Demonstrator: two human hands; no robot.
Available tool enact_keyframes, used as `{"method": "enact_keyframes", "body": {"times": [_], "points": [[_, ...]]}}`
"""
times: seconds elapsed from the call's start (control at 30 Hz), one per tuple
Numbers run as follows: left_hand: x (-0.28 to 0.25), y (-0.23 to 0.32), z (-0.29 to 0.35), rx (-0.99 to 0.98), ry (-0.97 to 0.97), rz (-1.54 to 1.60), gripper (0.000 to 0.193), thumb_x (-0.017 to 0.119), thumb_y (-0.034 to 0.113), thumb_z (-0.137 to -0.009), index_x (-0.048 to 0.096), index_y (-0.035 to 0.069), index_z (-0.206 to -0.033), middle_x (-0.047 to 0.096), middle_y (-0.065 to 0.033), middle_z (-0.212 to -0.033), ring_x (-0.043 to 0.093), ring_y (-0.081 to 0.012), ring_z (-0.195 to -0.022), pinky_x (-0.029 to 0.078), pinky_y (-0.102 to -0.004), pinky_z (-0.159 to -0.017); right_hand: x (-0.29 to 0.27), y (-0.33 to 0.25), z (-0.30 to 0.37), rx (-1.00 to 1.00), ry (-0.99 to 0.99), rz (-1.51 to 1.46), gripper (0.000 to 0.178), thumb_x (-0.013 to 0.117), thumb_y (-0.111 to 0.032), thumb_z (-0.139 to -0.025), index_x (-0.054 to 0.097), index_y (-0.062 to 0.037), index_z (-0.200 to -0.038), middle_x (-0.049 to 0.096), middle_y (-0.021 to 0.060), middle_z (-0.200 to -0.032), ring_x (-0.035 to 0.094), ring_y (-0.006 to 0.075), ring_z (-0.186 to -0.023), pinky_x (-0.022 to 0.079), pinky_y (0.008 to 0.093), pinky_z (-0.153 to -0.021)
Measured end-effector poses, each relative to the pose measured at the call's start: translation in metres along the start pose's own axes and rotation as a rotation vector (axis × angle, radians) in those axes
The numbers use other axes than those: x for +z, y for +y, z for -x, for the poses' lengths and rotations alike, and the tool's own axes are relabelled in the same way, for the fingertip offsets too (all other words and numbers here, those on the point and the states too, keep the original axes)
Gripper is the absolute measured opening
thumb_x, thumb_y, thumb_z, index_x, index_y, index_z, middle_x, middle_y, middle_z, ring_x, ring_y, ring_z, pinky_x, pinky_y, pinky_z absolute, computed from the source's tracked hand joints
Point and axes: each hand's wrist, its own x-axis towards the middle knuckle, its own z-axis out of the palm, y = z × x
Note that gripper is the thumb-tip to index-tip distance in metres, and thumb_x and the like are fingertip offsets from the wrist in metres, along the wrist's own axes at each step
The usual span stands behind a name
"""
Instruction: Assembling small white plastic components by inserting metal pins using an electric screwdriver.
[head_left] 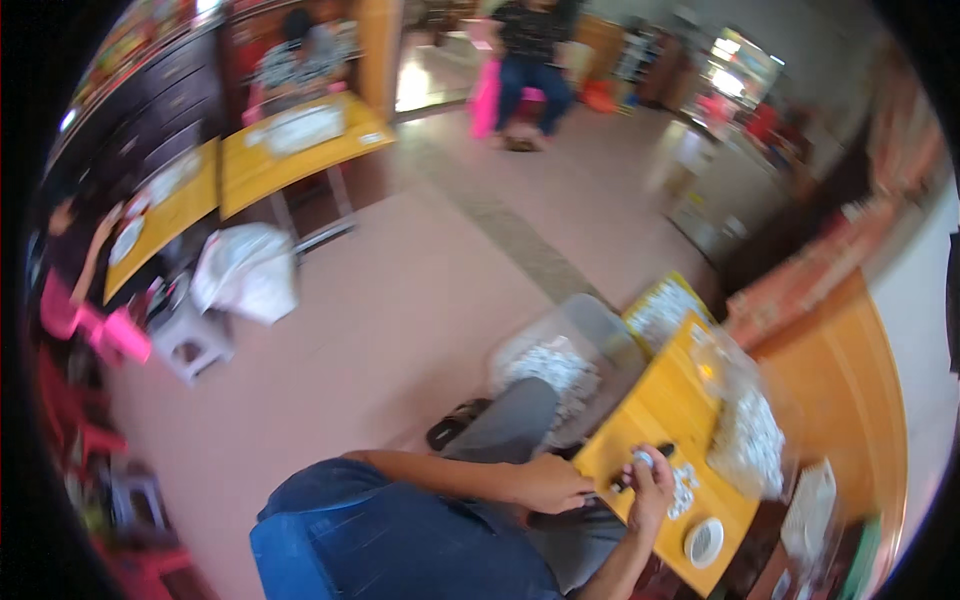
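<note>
My right hand is over the small yellow wooden table, its fingers closed round a small white piece. A dark object, too blurred to name, shows beside those fingers. Near the table's left edge, my left hand is curled closed; whatever its fingers hold, if anything, cannot be made out. Several loose small white pieces lie on the table right of my right hand. A round white container stands at the table's near end, and a clear plastic bag of white pieces rests along its right side.
Beyond my knee, a clear plastic bin holds many white pieces, beside a yellow tray of more. Two yellow tables with seated people stand far left, near a white sack and a grey stool. Another person sits far back.
</note>
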Motion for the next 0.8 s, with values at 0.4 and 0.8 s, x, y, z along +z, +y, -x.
{"method": "enact_keyframes", "body": {"times": [0.4,0.8], "points": [[0.032,-0.041,0.115,-0.342,-0.108,-0.127,0.028,0.060,0.028,-0.085,0.065,0.004,-0.098,0.068,-0.0221,-0.086,0.067,-0.0422,-0.083,0.052,-0.0539,-0.071,0.068,0.003,-0.018,-0.084,-0.199,0.064,0.021,0.055,0.000,-0.093,0.063,-0.0022,-0.112,0.067,0.0065,-0.096,0.059,0.0084,-0.067,0.047,0.0194,-0.058],[0.034,-0.024,0.105,-0.306,-0.230,-0.146,0.029,0.066,0.026,-0.081,0.068,0.002,-0.098,0.070,-0.0208,-0.093,0.068,-0.0396,-0.091,0.053,-0.0495,-0.076,0.088,0.010,0.001,-0.050,-0.276,-0.029,0.019,0.057,-0.003,-0.095,0.063,-0.0011,-0.113,0.066,0.0079,-0.099,0.059,0.0094,-0.071,0.048,0.0205,-0.063]]}}
